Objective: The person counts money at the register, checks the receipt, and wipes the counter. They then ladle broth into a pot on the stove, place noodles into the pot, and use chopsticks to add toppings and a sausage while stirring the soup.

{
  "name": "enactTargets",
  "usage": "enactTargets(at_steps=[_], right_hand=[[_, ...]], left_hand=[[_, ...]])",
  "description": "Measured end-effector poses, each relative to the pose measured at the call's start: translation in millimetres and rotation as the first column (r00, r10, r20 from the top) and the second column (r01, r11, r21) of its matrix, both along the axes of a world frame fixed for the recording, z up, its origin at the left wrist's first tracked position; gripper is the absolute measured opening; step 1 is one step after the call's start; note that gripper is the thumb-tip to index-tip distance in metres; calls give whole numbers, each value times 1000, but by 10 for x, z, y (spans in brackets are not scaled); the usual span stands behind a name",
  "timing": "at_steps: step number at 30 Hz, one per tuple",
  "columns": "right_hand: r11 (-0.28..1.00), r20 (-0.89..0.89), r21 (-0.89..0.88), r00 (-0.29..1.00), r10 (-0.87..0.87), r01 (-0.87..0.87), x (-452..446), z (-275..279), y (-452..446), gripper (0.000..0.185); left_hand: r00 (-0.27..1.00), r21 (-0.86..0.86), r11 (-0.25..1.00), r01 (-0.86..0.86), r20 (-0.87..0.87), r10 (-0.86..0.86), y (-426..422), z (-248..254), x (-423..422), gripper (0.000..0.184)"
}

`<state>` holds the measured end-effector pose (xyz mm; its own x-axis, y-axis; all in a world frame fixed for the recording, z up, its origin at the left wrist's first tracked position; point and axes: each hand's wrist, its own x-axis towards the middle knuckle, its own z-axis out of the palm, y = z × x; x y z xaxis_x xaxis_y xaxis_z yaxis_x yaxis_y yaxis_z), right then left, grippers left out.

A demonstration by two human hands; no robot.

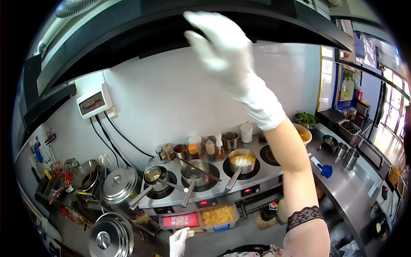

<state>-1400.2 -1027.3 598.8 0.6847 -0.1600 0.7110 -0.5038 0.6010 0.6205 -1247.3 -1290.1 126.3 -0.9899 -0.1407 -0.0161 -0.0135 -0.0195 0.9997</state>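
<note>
My right hand (224, 49), in a white glove, is raised high in front of the dark range hood; its fingers are stretched and apart, slightly blurred, with nothing visible in them. My left hand (179, 240), also white-gloved, hangs low at the bottom edge, near a clear tub of yellow food pieces (217, 215). Its fingers are loosely bent and no object shows in it. Between the hands, on the stove, stand a pot with noodles in broth (242, 162), a middle saucepan (195, 172) with chopsticks (201, 170) across it, and a left saucepan (159, 182) with a ladle (153, 174).
Bottles and canisters (209, 147) line the back of the stove (222, 195). Large lidded steel pots (120, 184) stand at the left. A steel counter (342, 184) on the right bears a blue cloth (326, 171) and metal cups (352, 157). The range hood (158, 25) overhangs everything.
</note>
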Motion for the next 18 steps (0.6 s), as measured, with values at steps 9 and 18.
enactTargets(at_steps=[9, 18], right_hand=[[926, -341, 377, 927, 157, -18, 623, 574, -2733, 37], [880, 554, -276, 812, -182, 386, 317, 1153, 1369, 39]], left_hand=[[998, -32, 999, 31, -54, -33, -709, 278, 24, 27], [997, -38, 999, 38, -62, -40, -832, 494, -231, 28]])
